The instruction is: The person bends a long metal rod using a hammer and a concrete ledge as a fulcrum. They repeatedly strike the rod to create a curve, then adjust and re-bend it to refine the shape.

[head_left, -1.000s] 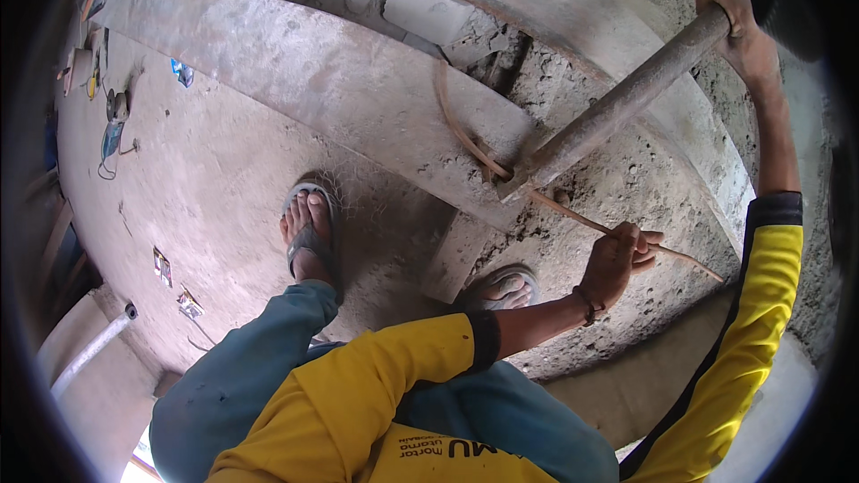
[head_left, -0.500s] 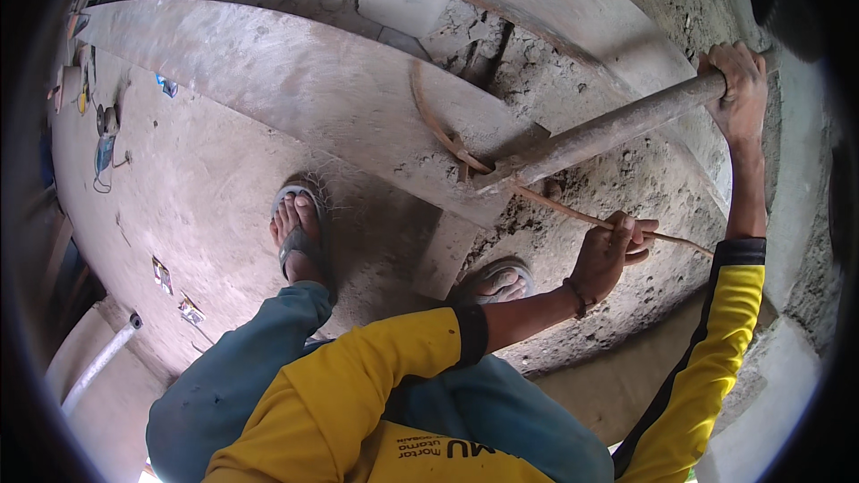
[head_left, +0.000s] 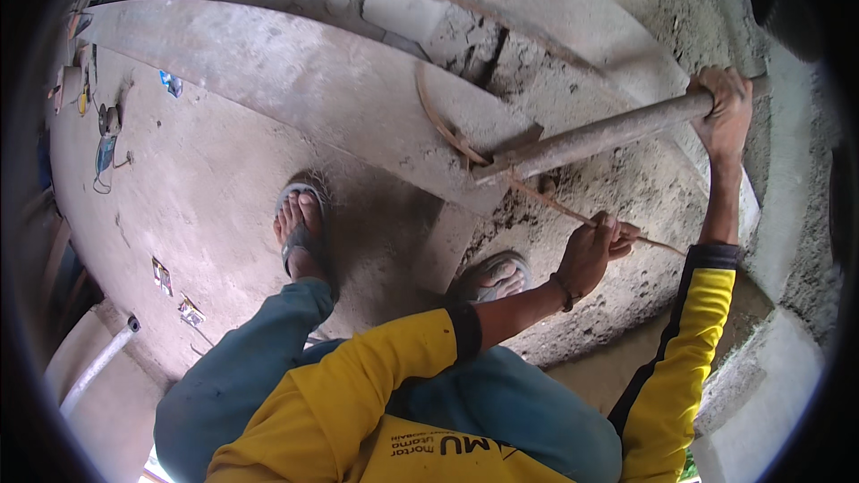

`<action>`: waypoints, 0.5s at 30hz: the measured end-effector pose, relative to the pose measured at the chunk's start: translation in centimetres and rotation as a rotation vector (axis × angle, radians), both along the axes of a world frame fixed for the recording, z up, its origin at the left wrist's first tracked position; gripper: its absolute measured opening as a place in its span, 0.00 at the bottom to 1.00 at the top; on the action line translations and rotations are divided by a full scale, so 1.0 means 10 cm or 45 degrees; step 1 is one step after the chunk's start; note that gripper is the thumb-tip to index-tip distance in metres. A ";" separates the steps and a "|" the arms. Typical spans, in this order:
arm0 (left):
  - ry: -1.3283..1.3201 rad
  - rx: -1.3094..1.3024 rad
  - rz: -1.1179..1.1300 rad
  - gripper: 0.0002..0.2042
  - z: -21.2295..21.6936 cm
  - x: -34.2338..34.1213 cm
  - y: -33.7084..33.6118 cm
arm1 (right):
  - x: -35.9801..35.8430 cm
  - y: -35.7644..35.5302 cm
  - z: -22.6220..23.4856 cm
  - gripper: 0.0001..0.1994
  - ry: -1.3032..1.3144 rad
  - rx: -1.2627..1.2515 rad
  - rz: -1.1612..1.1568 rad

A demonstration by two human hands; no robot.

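Observation:
My right hand point(head_left: 723, 112) is wrapped round the upper end of a long grey pipe point(head_left: 617, 132). The pipe slants down to the left, its lower end resting at the edge of a broad, flat, grey board point(head_left: 295, 80). Past that end runs a thin rusty rod point(head_left: 561, 207), which looks like rebar. Its far part curves up over the board, and its near part reaches toward my right forearm. My left hand point(head_left: 591, 257) is closed on this near part, a little below the pipe. How the pipe's end meets the rod is hard to make out.
My sandalled feet point(head_left: 302, 219) stand on the concrete floor by the board. A second long slab point(head_left: 573, 18) lies beyond, with rubble between. An angle grinder point(head_left: 106, 148) and small wrappers point(head_left: 190, 310) lie at left. A white pipe point(head_left: 98, 367) is at lower left.
My right hand has come down and slightly left, lowering the pipe's upper end. My left hand has shifted slightly left, still on the rod.

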State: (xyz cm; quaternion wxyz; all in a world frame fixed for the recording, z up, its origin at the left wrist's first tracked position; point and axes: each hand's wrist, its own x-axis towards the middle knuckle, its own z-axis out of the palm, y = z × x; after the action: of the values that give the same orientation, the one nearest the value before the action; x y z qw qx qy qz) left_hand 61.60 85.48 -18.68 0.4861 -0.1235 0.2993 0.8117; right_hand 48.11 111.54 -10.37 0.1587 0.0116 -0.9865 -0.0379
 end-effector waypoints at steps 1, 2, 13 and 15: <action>-0.010 0.003 -0.015 0.20 -0.01 0.02 0.01 | 0.03 0.00 0.01 0.08 -0.037 0.002 -0.025; -0.020 0.006 -0.030 0.20 -0.02 0.03 0.02 | 0.02 0.01 0.01 0.08 -0.013 0.017 0.021; 0.138 -0.005 0.063 0.23 -0.01 -0.11 0.07 | -0.04 -0.18 0.77 0.17 0.416 0.340 0.151; 0.181 0.035 0.029 0.23 0.13 -0.11 0.02 | 0.17 -0.07 0.91 0.17 0.443 0.372 0.071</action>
State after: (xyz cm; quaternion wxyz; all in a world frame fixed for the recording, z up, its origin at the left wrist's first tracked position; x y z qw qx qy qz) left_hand 60.55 85.71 -17.36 0.4560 -0.0622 0.3206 0.8279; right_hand 49.77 110.83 -1.32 0.3239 0.0548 -0.9277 -0.1772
